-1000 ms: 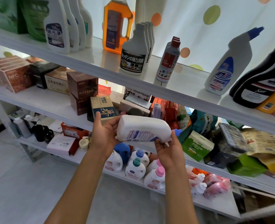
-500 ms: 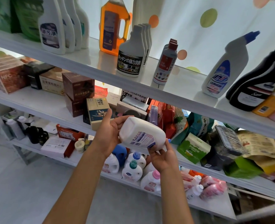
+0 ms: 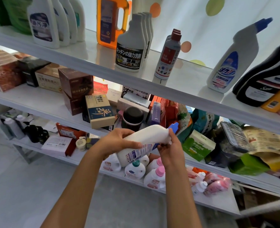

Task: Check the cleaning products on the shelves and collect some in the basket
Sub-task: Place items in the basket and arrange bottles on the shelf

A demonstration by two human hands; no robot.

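Tilted on its side in front of the shelves, a white bottle (image 3: 145,142) with a blue cap is gripped by both hands so that its printed label can be read. The left hand (image 3: 117,142) is curled around the body of the bottle, thumb on top, which takes the weight. The right hand (image 3: 170,150) is closed around the neck end just below the cap, a hold that seems meant for turning the bottle. The label is angled toward the camera, so the step in hand is judged to be the checking of the product. A matching bottle (image 3: 231,60) is left upright on the top shelf (image 3: 193,89), among other cleaners. No basket is seen in view, so nothing can be said of what has been collected, and the bottle is not yet put away.
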